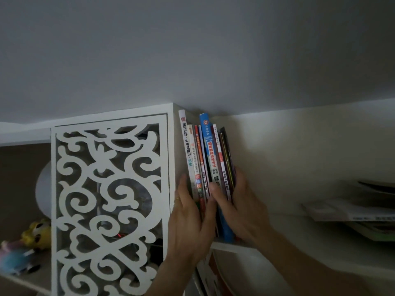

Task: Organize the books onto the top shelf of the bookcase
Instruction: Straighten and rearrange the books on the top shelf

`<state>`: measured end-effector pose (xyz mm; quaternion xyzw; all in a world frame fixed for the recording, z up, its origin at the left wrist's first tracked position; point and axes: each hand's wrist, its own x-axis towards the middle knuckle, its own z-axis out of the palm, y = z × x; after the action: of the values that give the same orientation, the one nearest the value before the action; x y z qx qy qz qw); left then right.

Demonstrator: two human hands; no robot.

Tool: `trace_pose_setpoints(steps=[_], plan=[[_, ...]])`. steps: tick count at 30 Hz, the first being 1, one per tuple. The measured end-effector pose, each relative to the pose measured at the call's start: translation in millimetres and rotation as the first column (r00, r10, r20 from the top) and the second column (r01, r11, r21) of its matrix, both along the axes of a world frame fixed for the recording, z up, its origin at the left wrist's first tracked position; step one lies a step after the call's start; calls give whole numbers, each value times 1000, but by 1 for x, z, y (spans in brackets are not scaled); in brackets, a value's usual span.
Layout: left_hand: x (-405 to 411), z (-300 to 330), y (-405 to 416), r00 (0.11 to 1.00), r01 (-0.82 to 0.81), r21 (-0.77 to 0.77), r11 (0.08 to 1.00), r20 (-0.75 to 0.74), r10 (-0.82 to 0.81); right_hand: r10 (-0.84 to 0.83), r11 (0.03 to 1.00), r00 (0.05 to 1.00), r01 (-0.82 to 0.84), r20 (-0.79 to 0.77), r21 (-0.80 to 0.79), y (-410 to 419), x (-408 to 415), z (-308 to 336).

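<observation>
At centre frame, the books [205,159] are stood on the top shelf [277,229], pressed by the flat left hand [188,214] and clasped by the right hand [237,201]. Released carelessly, the unsupported row could topple rightward.

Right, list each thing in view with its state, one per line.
Row of books: upright on the top shelf, leaning slightly, pressed together.
Left hand: fingers straight, pressing the row's left side.
Right hand: gripping the row's right end.
Carved door: closed.
Stack of papers: lying flat at right.
</observation>
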<state>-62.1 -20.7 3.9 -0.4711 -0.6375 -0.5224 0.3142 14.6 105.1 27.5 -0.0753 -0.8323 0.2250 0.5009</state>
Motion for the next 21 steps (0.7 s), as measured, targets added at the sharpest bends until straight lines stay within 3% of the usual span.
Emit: trace_pose_setpoints(steps=[1, 2, 3, 4, 8, 14, 21], plan=[[-2, 0, 1, 979, -123, 71, 990, -157, 132, 5, 1000, 999, -7, -49, -25, -4, -1, -7], [-7, -1, 5, 899, -235, 126, 964, -348, 265, 3, 998, 995, -8, -96, -56, -8, -3, -13], [-10, 0, 12, 820, -280, 145, 949, -477, 315, -2, 996, 991, -10, -133, -88, -10, -6, -17], [-11, 4, 15, 799, -274, 136, 952, -519, 304, -14, 994, 989, -3, -149, -112, -12, -9, -19], [-19, 14, 25, 848, -261, 87, 962, -456, 271, -68, 996, 990, 61, -127, -57, -10, -17, -21], [-34, 11, 30, 783, -382, 129, 915, -481, 395, -68, 997, 994, 66, -86, -28, -6, -29, -19], [-29, -1, 13, 828, -339, -2, 941, -475, 297, 172, 947, 968, -214, -185, -238, -5, -15, -26]])
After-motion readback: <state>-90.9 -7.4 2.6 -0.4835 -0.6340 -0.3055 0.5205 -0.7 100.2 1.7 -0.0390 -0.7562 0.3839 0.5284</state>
